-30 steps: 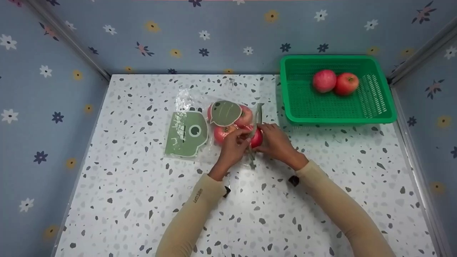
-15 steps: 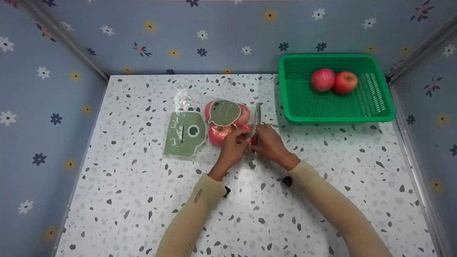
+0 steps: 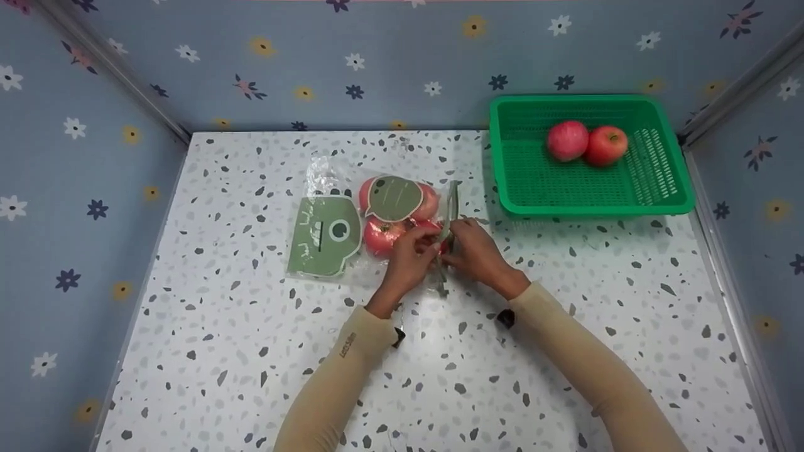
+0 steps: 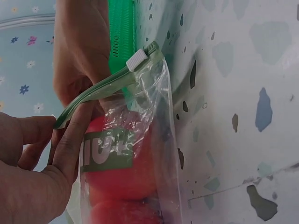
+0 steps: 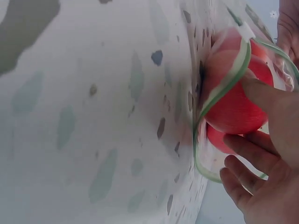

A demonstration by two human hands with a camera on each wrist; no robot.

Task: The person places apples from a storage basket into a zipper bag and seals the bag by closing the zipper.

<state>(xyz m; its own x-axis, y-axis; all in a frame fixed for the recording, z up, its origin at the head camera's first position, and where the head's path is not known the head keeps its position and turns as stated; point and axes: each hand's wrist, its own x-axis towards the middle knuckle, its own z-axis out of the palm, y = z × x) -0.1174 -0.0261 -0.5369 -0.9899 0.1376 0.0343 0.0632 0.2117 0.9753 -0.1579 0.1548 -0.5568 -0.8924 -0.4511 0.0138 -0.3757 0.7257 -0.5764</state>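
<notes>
A clear zip bag (image 3: pixel 330 238) with green prints lies flat on the speckled table, holding several red apples (image 3: pixel 382 237). Its green-edged mouth faces right and gapes in the right wrist view, with a white slider (image 4: pixel 137 60) at one end. My left hand (image 3: pixel 409 258) pinches the upper rim of the mouth between thumb and fingers. At the opening, my right hand (image 3: pixel 480 252) grips a red apple (image 5: pixel 238 100), thumb on one side and fingers on the other. Part of that apple is inside the bag; in the head view the hands mostly hide it.
A green basket (image 3: pixel 597 210) stands at the back right with two red apples (image 3: pixel 568 141) side by side in it. Flower-patterned walls (image 3: pixel 402 63) enclose the table (image 3: pixel 251 351) at the back and both sides.
My right hand has moved slightly left, pushing the apple farther into the bag's mouth. The apples inside have shifted a little left. My left hand keeps its place on the rim.
</notes>
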